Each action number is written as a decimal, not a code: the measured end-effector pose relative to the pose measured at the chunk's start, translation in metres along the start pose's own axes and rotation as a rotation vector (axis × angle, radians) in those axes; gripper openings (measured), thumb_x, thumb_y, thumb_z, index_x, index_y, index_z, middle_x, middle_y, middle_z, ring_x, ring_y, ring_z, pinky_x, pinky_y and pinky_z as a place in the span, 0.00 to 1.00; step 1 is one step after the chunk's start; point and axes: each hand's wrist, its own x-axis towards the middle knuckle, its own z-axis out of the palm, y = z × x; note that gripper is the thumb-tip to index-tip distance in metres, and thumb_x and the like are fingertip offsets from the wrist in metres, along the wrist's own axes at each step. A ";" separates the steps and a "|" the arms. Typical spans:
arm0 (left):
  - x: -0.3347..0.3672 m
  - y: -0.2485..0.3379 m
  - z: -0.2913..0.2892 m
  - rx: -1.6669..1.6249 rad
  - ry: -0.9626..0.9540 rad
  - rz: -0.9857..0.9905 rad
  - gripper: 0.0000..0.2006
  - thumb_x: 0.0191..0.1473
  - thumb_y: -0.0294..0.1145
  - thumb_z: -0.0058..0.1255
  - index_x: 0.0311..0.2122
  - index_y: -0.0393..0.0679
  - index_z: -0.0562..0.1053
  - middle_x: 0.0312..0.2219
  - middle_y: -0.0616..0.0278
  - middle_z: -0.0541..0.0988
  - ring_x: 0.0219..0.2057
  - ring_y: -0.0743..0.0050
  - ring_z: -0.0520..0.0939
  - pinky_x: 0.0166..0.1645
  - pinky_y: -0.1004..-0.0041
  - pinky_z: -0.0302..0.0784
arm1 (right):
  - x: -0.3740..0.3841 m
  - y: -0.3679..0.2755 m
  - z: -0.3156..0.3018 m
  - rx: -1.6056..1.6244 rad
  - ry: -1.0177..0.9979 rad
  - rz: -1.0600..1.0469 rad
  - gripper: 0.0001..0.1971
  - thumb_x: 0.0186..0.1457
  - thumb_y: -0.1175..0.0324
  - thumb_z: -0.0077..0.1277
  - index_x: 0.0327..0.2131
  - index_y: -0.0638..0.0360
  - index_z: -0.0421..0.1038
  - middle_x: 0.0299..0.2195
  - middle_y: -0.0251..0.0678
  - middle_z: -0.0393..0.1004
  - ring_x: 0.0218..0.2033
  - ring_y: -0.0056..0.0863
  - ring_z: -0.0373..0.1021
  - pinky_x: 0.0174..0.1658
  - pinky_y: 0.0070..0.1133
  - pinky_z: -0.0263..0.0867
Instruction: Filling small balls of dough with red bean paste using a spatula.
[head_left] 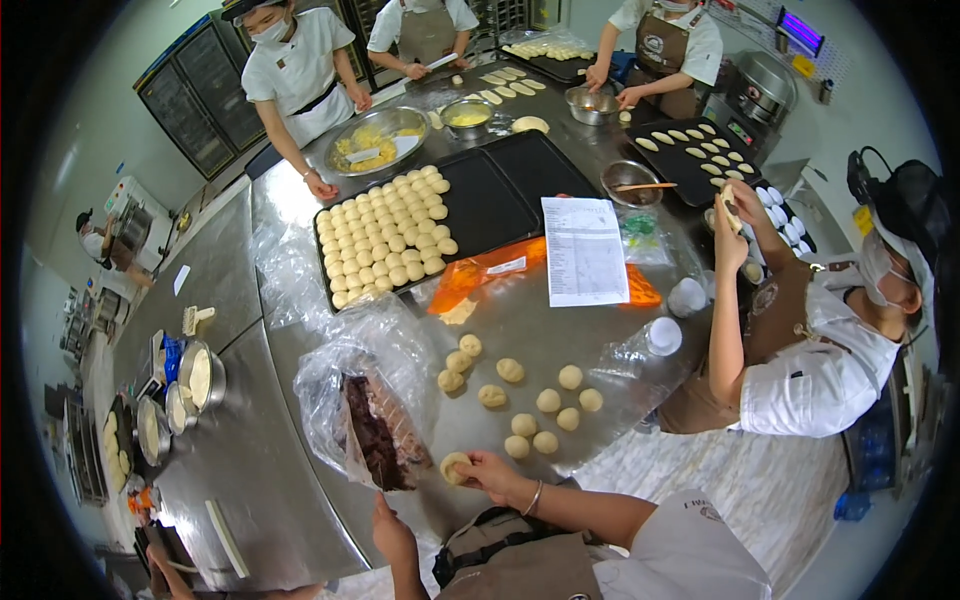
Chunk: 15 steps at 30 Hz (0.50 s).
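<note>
My right hand point(492, 477) pinches a pale, flattened dough piece point(454, 468) at the table's near edge. Just left and below is my left hand point(394, 530), its fingers closed beside the bottom of an open plastic bag. What those fingers hold, if anything, is hidden. Dark brown filling point(375, 440) shows inside the clear plastic bag point(330, 385). Several loose dough balls point(548, 400) lie on the steel table beyond my right hand. A black tray point(490, 215) farther off carries tight rows of dough balls point(385, 240) on its left part.
A printed sheet point(587, 250) overlaps an orange bag point(480, 272). A white-capped jar point(663, 337) stands at the right. One co-worker point(820, 350) at the right handles dough; others work across the table around metal bowls point(400, 165). More bowls point(200, 378) sit far left.
</note>
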 end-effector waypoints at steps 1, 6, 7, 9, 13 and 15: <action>0.001 0.001 0.002 0.026 -0.017 -0.012 0.28 0.50 0.18 0.41 0.59 0.44 0.64 0.30 0.51 0.76 0.31 0.51 0.79 0.35 0.58 0.75 | 0.000 0.000 -0.002 0.006 0.008 -0.011 0.16 0.59 0.70 0.54 0.49 0.62 0.68 0.44 0.34 0.73 0.44 0.25 0.72 0.48 0.23 0.72; 0.004 -0.013 0.020 0.129 -0.026 -0.014 0.27 0.51 0.19 0.41 0.59 0.45 0.64 0.32 0.48 0.76 0.32 0.49 0.79 0.36 0.57 0.75 | -0.003 0.000 -0.007 0.039 0.036 -0.029 0.16 0.58 0.70 0.54 0.49 0.63 0.68 0.45 0.35 0.73 0.44 0.25 0.72 0.46 0.23 0.73; 0.003 -0.023 0.028 0.169 -0.028 -0.005 0.28 0.51 0.19 0.41 0.60 0.45 0.63 0.33 0.46 0.76 0.32 0.48 0.80 0.36 0.57 0.75 | -0.003 0.004 -0.006 0.032 0.037 -0.016 0.16 0.58 0.70 0.54 0.49 0.63 0.68 0.45 0.35 0.73 0.44 0.25 0.72 0.46 0.23 0.73; 0.001 -0.032 0.033 0.221 -0.024 -0.027 0.28 0.51 0.18 0.41 0.60 0.45 0.63 0.34 0.45 0.77 0.32 0.47 0.80 0.36 0.57 0.75 | 0.000 0.006 -0.009 0.035 -0.007 0.005 0.16 0.57 0.72 0.54 0.49 0.64 0.67 0.45 0.36 0.72 0.44 0.26 0.72 0.47 0.24 0.73; 0.006 -0.016 0.024 -0.001 -0.011 -0.038 0.27 0.50 0.21 0.42 0.58 0.47 0.65 0.29 0.45 0.78 0.29 0.45 0.79 0.35 0.52 0.74 | -0.007 -0.003 -0.023 0.039 0.035 -0.070 0.12 0.57 0.75 0.53 0.45 0.63 0.68 0.43 0.36 0.72 0.44 0.28 0.71 0.48 0.25 0.72; 0.007 -0.019 0.029 -0.009 -0.008 -0.067 0.27 0.50 0.21 0.42 0.58 0.45 0.65 0.30 0.45 0.78 0.30 0.44 0.79 0.35 0.52 0.74 | -0.016 -0.015 -0.024 0.042 0.021 -0.072 0.12 0.57 0.75 0.52 0.45 0.63 0.67 0.43 0.36 0.72 0.44 0.28 0.71 0.48 0.26 0.71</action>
